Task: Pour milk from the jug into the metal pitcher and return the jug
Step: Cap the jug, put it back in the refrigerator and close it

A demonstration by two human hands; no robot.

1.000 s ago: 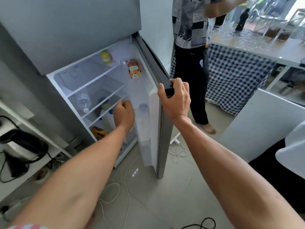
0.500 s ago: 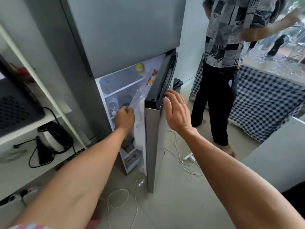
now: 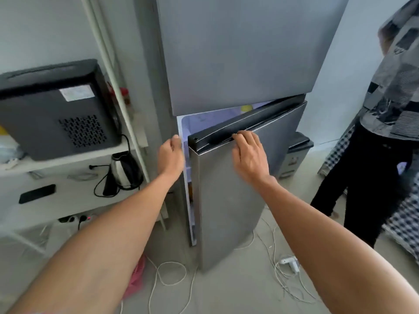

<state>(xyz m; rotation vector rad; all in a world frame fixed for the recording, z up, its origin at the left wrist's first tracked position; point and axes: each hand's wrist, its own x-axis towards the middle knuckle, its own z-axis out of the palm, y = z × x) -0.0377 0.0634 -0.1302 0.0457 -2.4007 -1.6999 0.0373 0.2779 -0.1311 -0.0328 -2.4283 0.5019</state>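
The tall grey two-door metal fridge point(image 3: 235, 53) fills the middle of the view, and everything else is placed from it. Its grey lower door point(image 3: 229, 200) stands ajar, leaving only a narrow lit gap along the hinge-free left edge; a yellow item point(image 3: 246, 108) shows just inside at the top. The milk jug cannot be seen; whether it sits behind the door cannot be told.

Left of the fridge, a white shelf unit point(image 3: 74, 159) carries a black boxy appliance point(image 3: 56, 109), with a black-and-steel electric kettle point(image 3: 123, 171) on the shelf below. Right of the fridge, a second person in dark trousers point(image 3: 367, 184) stands close. The pale floor point(image 3: 226, 291) in front of the fridge carries loose white cables point(image 3: 167, 275), with open room between them.

The right hand point(image 3: 249, 152) lies with relaxed fingers over the door's black top rim, pressing rather than gripping. The left hand point(image 3: 171, 155) hangs at the gap's edge, fingers curled with nothing visible in them.

Compared with half a second ago, the gap is much narrower, the shelves inside are hidden, and the left hand has come out of the fridge.
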